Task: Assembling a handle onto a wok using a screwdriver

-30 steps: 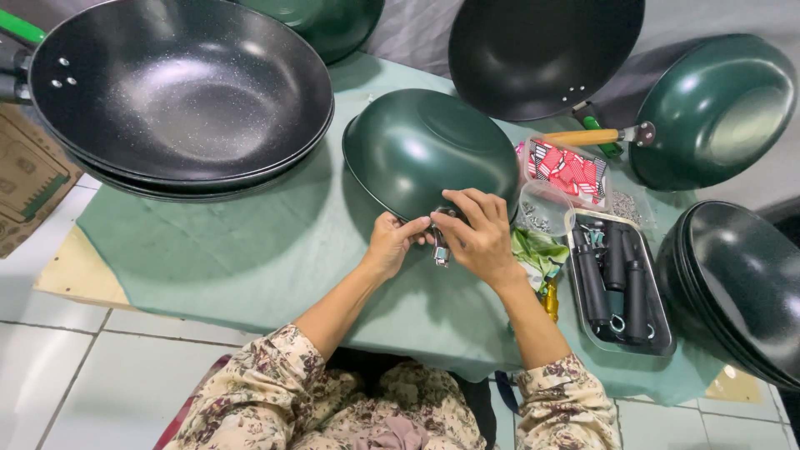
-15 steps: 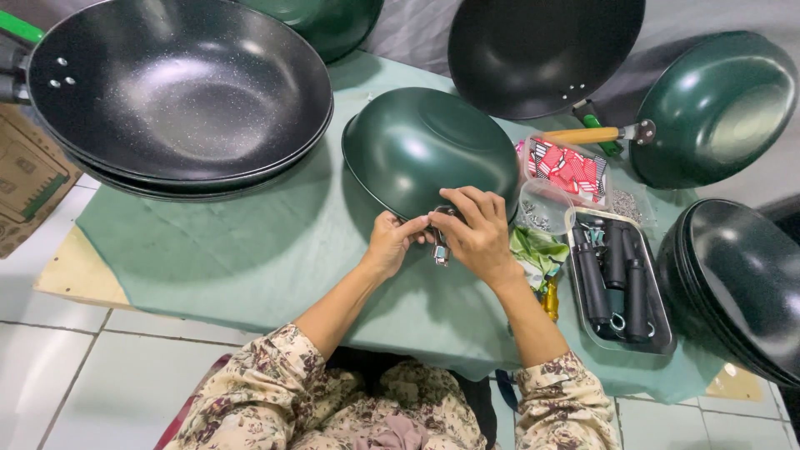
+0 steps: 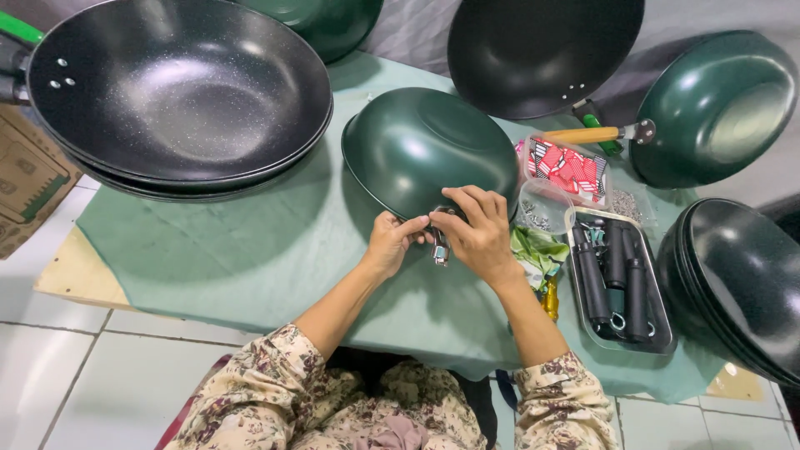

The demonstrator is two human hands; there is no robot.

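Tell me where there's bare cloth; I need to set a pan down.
Free: the green cloth between the stacked black pans and left hand. Crowded: right of the right hand, with the tray and packets.

Both hands [image 3: 392, 242] [image 3: 479, 233] meet, fingers pinched together.

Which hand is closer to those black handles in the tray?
The right hand. It rests at the upturned green pan's rim, on the side toward the tray of black handles. The left hand is farther away.
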